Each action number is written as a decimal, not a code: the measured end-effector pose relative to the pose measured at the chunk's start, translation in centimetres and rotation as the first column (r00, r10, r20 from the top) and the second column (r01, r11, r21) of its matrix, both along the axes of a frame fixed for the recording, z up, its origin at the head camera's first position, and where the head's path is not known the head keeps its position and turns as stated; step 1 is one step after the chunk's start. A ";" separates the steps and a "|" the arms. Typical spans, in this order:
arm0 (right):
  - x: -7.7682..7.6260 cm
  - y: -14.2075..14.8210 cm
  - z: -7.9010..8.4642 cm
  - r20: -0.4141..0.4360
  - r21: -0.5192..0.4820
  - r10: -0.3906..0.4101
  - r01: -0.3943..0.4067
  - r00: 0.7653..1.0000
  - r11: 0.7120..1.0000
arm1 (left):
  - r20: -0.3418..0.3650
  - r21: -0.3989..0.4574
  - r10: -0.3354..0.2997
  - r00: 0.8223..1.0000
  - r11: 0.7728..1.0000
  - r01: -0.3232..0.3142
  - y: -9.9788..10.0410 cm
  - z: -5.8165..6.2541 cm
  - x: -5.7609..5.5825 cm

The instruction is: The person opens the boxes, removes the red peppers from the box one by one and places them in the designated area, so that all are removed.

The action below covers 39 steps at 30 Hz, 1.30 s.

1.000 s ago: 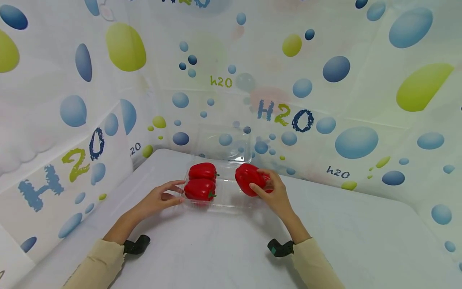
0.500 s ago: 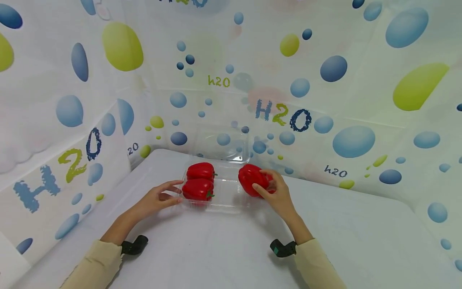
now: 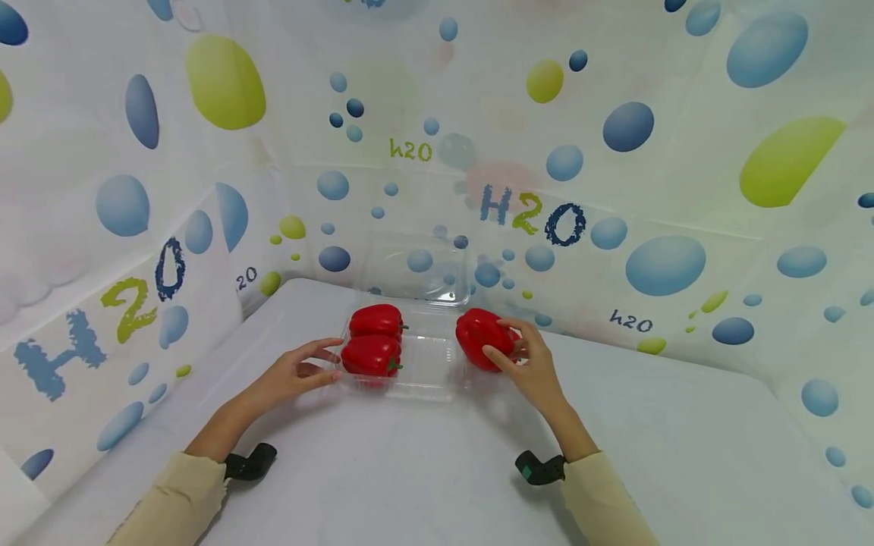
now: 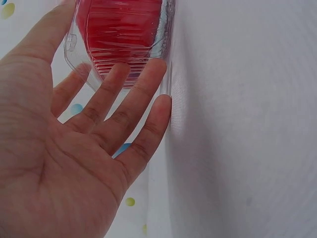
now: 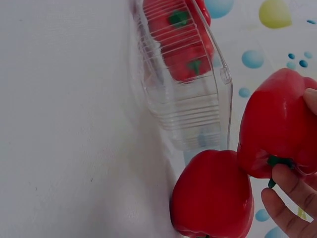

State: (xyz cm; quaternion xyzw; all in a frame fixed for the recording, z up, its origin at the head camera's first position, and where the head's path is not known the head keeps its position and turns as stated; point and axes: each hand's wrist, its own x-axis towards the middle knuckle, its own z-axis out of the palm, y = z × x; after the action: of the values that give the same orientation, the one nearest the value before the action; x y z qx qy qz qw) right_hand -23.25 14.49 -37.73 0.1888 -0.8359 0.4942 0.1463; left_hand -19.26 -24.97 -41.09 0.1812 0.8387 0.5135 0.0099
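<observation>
Here's the right hand (image 3: 536,365) out at the right end of the clear plastic box (image 3: 433,358), with a red pepper (image 3: 478,338) in its grasp: thumb on one side, fingers curled round the other, a fingertip right at the green stem, and the pepper held up off the table (image 3: 382,470). Below it, the right wrist view picks out a loose pepper (image 5: 213,196), sitting on the tabletop just beside the box; whether the two peppers touch, I cannot tell. Over on the other end, the left hand (image 3: 295,373) has its fingers spread and loosely extended, thumb apart, gripping nothing, fingertips right up by the box's end wall; contact is hard to judge. Inside, a back pepper (image 3: 375,321) and a front pepper (image 3: 371,356) lie side by side in the left part, stems pointing right, and the clear lid (image 3: 447,274) stands open behind them.
</observation>
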 end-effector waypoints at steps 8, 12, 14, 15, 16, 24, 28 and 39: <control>0.1 0.6 0.2 -0.029 0.017 -0.016 0.017 0.999 1.000 | -0.019 -0.007 -0.001 1.000 1.000 0.001 0.1 -0.1 -0.1; 0.2 0.8 0.3 -0.045 0.014 -0.007 0.008 0.999 1.000 | -0.022 -0.002 -0.002 1.000 1.000 0.002 0.1 -0.1 -0.1; 0.3 0.8 0.4 -0.049 0.009 -0.001 0.002 0.999 1.000 | -0.026 0.001 -0.007 1.000 1.000 0.007 0.1 0.0 0.0; 0.3 0.9 0.4 -0.050 0.009 0.001 0.000 0.999 1.000 | -0.028 0.005 -0.010 1.000 1.000 0.010 0.1 0.0 0.0; 0.3 1.0 0.4 -0.049 0.011 -0.001 0.002 0.999 1.000 | -0.027 0.010 -0.010 1.000 1.000 0.010 0.2 0.1 0.0; 0.2 1.6 0.1 -0.042 0.024 -0.017 0.018 0.999 1.000 | -0.027 0.011 -0.011 1.000 1.000 0.011 0.3 0.3 0.2; 0.3 1.8 0.1 -0.031 0.018 -0.015 0.016 0.999 1.000 | -0.015 0.001 -0.003 1.000 1.000 0.003 0.3 0.4 0.2; 0.3 2.4 0.0 -0.026 0.017 -0.010 0.010 1.000 1.000 | 0.002 -0.016 0.009 1.000 1.000 -0.009 0.1 0.2 0.0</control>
State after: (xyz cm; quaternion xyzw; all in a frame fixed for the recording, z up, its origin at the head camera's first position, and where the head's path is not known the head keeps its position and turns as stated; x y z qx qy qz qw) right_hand -22.91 16.89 -37.71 0.1922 -0.8390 0.4839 0.1580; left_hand -19.22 -24.82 -40.92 0.1767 0.8437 0.5069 0.0100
